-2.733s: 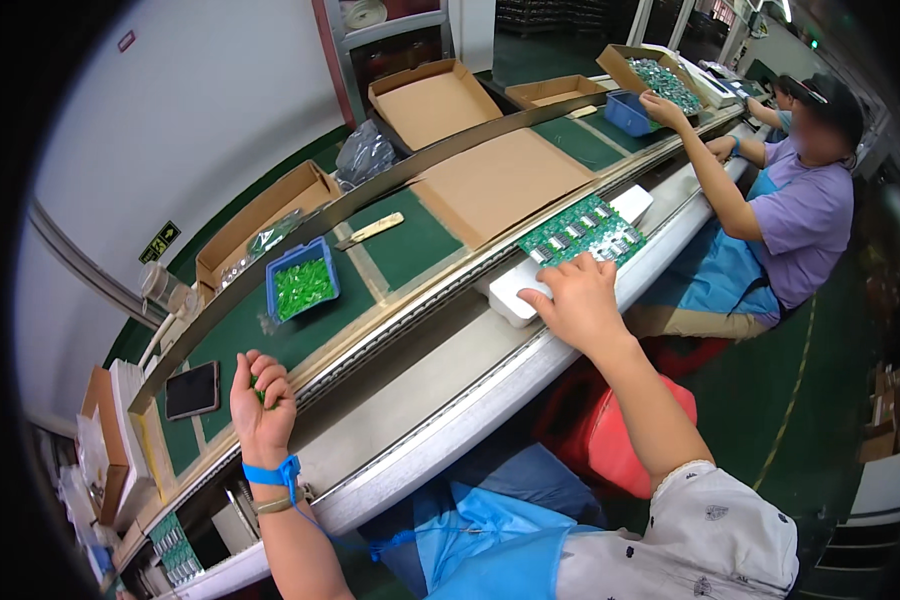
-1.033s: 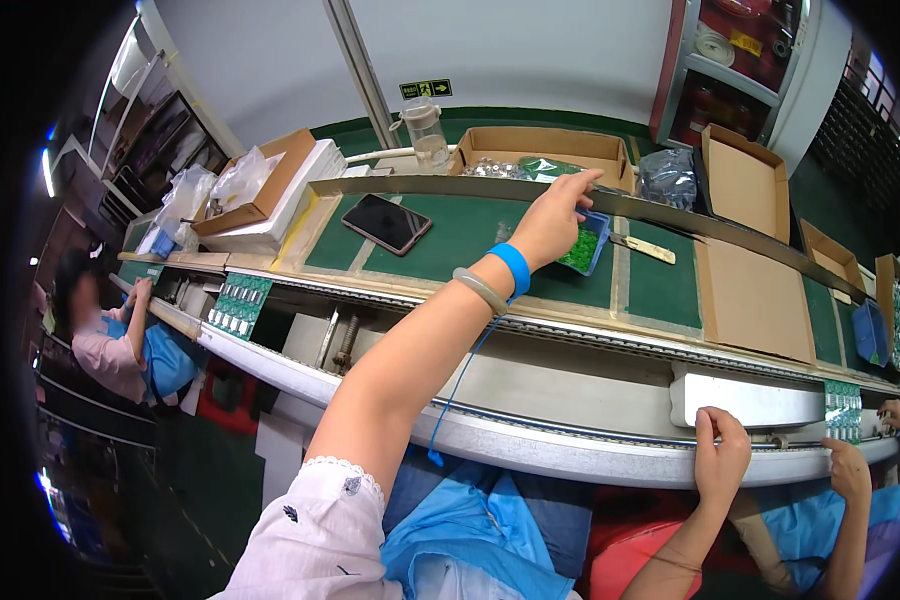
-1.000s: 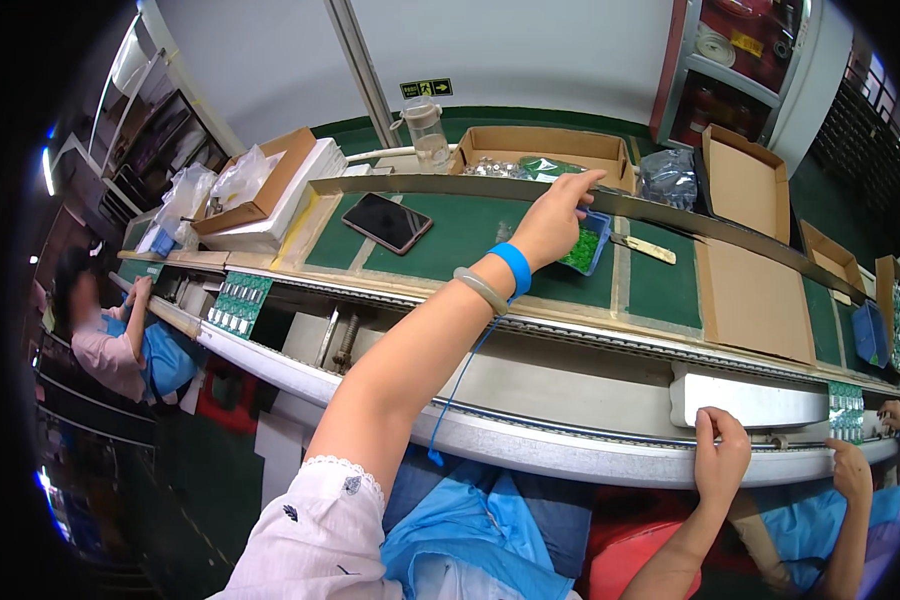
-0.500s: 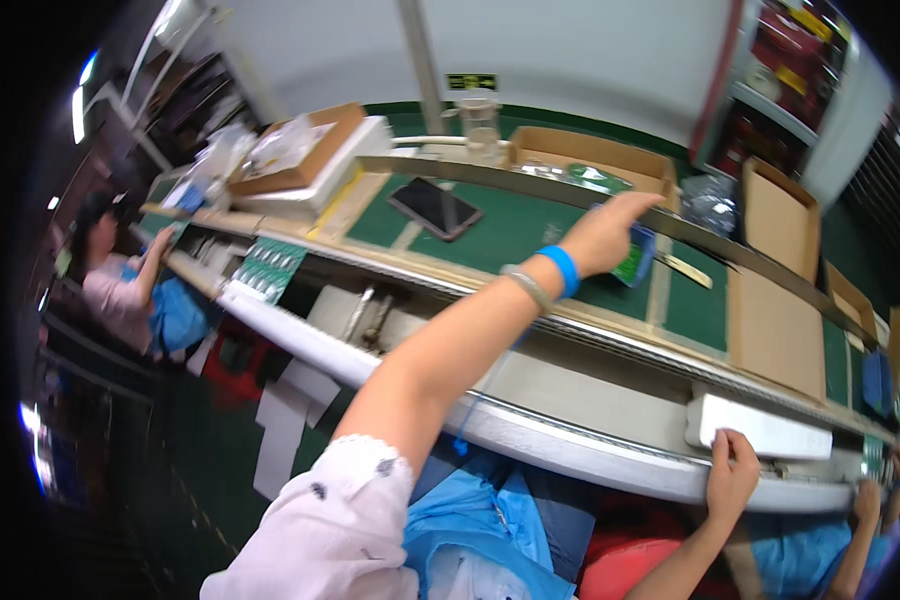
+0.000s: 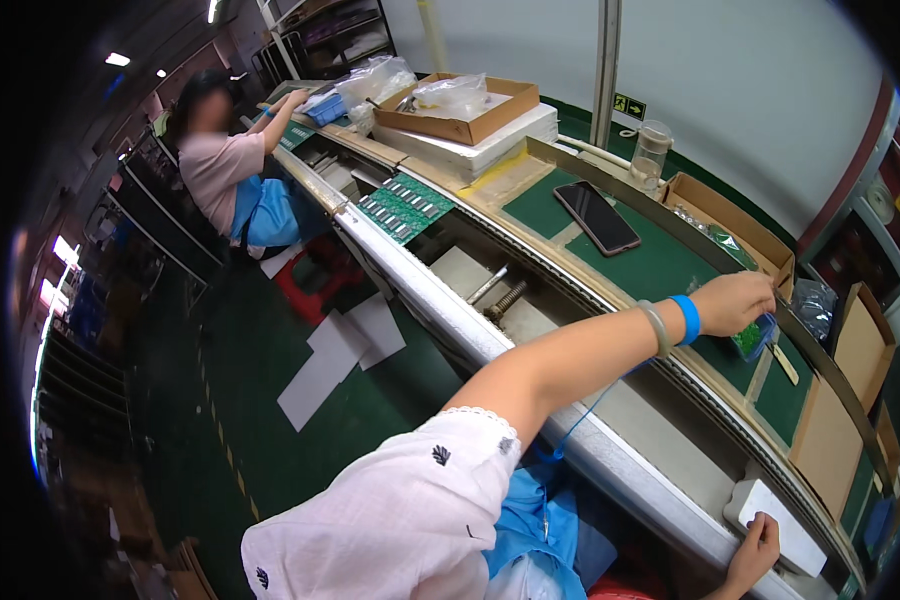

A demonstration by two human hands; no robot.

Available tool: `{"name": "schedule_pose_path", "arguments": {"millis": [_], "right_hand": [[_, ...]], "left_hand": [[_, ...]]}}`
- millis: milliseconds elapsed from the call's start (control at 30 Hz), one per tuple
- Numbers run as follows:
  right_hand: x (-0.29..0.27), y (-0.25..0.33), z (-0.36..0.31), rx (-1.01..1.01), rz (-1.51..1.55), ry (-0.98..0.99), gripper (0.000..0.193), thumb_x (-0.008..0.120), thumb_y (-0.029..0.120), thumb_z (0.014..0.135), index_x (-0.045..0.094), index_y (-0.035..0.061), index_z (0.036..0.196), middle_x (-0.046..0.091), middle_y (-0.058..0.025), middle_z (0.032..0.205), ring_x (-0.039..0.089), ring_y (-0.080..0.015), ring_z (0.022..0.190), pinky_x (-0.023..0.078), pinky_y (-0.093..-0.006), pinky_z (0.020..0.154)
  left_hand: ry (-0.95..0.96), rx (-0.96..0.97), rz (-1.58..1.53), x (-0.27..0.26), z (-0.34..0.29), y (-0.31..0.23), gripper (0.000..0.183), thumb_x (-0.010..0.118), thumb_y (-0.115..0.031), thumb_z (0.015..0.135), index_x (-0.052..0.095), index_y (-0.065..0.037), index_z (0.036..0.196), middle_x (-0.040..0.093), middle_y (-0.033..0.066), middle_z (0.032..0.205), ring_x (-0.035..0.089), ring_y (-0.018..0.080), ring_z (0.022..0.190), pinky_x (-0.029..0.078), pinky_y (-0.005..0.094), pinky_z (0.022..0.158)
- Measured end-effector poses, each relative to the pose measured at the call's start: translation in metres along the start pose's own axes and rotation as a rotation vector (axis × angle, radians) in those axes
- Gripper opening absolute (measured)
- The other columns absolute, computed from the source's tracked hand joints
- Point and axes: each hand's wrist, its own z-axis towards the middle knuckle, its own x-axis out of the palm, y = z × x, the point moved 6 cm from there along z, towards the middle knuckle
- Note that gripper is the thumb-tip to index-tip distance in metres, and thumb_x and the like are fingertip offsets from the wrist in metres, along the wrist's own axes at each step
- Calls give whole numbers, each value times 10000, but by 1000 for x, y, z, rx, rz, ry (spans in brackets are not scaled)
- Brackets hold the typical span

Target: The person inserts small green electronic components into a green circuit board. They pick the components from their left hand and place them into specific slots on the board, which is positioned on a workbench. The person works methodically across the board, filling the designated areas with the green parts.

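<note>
Bin (image 5: 767, 333), blue and loaded with small green parts (image 5: 747, 341), was noted on the green surface (image 5: 532, 205), partly covered by the left hand (image 5: 735, 303). Fingers of that hand were curled over the bin; whether anything was pinched could not be told, the fingertips being mostly hidden. A blue wristband (image 5: 686, 319) and a pale bangle (image 5: 654, 328) were worn on the same arm. The right hand (image 5: 756, 555) was seen at lower right, just beside a white block (image 5: 785, 530), thumb and fingers bent close together; a grip on anything could not be made out. A cream-coloured strip (image 5: 786, 365) was laid just right of the bin, a brown cardboard sheet (image 5: 828, 435) farther along. A dark phone (image 5: 596, 217) was placed left of the bin. Well apart, a green circuit board (image 5: 405, 207) was carried across the rails. Farther off, a co-worker (image 5: 215, 165) was seated, both arms extended over the line.
</note>
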Motion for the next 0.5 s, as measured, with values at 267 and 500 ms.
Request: {"name": "schedule_pose_path", "arguments": {"millis": [267, 500], "right_hand": [[-12, 31, -6, 181, -322, 20, 399, 575, 403, 977, 721, 55, 1108, 739, -152, 982, 700, -288, 894, 532, -374, 823], [-8, 44, -9, 180, -351, 60, 405, 541, 429, 996, 726, 76, 1067, 727, -152, 936, 675, -316, 860, 519, -398, 804]], "left_hand": [[-362, 26, 720, -200, -96, 4, 108, 653, -127, 858, 668, -20, 849, 676, 172, 886, 639, 364, 904, 490, 473, 845], [-142, -1184, 1325, -364, -238, 69, 704, 406, -542, 997, 631, 100, 1181, 579, 291, 1318, 348, 451, 1411, 72, 687, 1147]]}}
